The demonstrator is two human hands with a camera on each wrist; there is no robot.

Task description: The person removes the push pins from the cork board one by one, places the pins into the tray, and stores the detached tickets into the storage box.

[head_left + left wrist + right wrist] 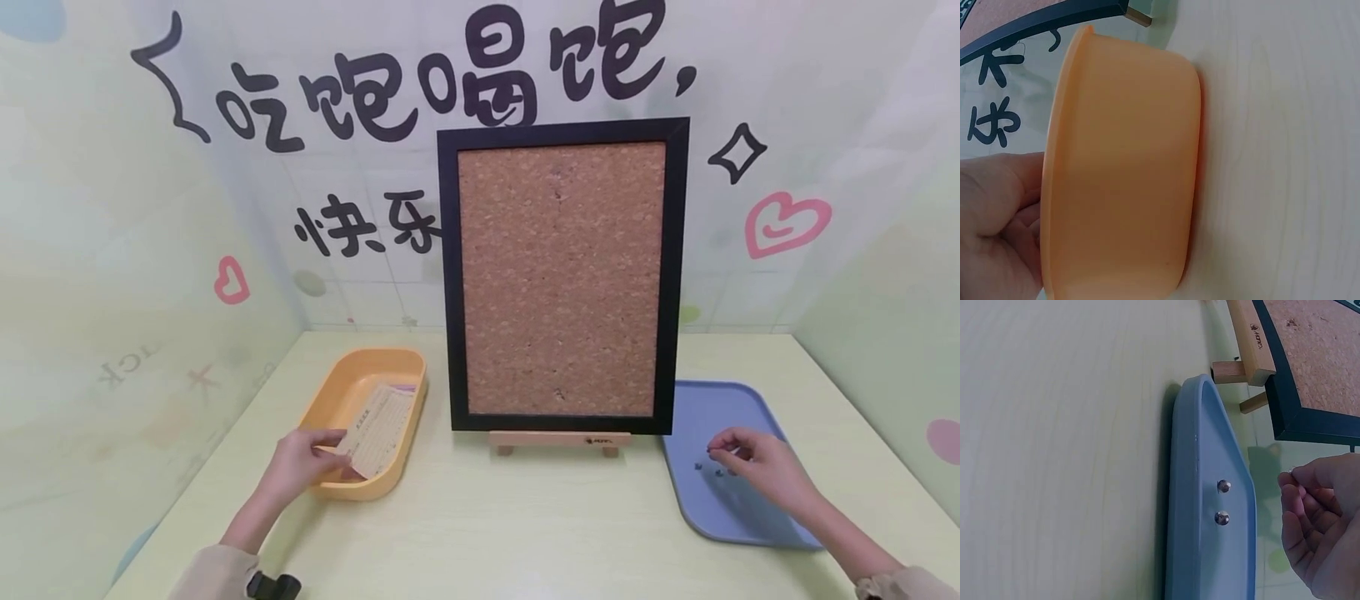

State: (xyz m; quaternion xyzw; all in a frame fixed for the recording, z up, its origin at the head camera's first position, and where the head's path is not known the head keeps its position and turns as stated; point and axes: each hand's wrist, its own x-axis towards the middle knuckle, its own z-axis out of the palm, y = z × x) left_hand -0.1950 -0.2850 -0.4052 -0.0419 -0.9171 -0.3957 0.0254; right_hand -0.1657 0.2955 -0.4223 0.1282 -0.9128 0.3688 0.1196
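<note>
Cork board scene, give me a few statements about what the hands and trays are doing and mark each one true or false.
1. The left hand holds a paper slip over the orange tray. True.
2. The cork board lies flat on the table. False: it stands upright on a small wooden easel.
3. The right hand is over the blue tray. True.
4. The blue tray holds a stack of papers. False: small round-headed pins lie on it.
5. A paper is pinned to the cork board. False: nothing is pinned to it.
</note>
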